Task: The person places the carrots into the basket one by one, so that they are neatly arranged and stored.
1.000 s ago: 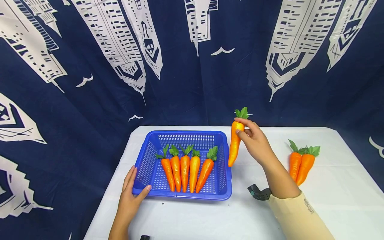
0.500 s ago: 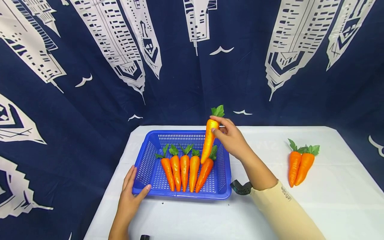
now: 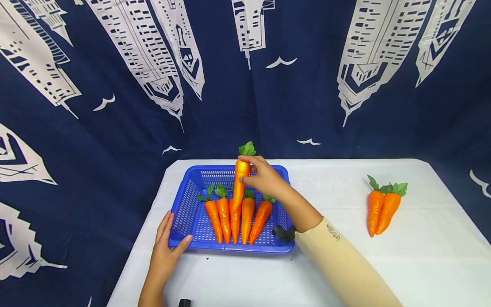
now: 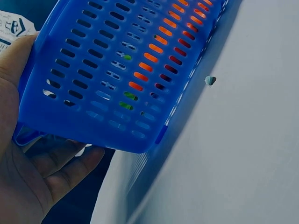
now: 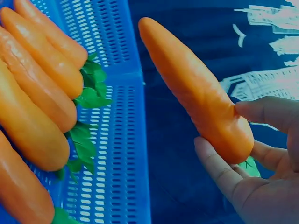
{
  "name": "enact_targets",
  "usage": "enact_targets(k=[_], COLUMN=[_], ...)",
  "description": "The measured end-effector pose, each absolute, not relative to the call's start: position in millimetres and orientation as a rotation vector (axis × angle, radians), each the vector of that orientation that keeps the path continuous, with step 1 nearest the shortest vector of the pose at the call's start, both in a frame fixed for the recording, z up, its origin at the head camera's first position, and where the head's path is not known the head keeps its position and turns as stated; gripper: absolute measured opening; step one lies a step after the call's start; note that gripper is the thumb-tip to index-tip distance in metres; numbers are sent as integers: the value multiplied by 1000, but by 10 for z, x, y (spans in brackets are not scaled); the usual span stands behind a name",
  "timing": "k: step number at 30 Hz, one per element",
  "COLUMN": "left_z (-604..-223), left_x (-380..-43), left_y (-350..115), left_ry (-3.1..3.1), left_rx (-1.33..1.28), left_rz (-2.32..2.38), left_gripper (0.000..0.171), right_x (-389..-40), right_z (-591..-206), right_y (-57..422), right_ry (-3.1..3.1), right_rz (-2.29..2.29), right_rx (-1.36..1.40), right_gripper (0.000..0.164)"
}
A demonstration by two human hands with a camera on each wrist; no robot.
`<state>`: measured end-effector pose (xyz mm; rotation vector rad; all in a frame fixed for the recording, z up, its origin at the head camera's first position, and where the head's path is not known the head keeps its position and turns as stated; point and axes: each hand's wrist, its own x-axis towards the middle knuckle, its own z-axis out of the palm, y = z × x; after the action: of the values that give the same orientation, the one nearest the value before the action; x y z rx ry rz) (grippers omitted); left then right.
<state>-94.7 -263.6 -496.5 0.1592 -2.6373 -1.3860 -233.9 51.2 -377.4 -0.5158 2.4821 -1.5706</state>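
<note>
Left hand [image 3: 166,246]: bracing, fingers unclenched, at basket's [image 3: 238,247] near-left corner.
Five carrots [image 3: 247,219]: lying inside basket.
Held carrot [image 3: 238,189]: hanging tip-down over basket; seemingly loading step, next calling for lowering, releasing.
Right hand [image 3: 266,177]: pinching held carrot.
Two carrots [image 3: 387,213]: lying right of basket.

A plain cream sleeve [image 3: 341,260] covers the right forearm, ending short of the wrist, with small dark lettering [image 3: 333,231] near its cuff. A curved black device [image 3: 284,233] sits at that wrist. The right hand [image 3: 262,175] and left hand [image 3: 166,251] are ungloved; the visible left forearm [image 3: 153,286] is bare.
</note>
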Motion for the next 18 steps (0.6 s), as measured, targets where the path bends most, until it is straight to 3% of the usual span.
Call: enact_targets(k=[18], left_z=[-4962], left_x=[-947], left_y=[-2623], left_ry=[-2632], left_rx=[155], left_rz=[-1381], left_gripper=[87], right_x=[-2514], right_z=[-4136], right_y=[116], right_ry=[2552], right_rz=[-1131], right_rx=[-577], right_gripper=[56])
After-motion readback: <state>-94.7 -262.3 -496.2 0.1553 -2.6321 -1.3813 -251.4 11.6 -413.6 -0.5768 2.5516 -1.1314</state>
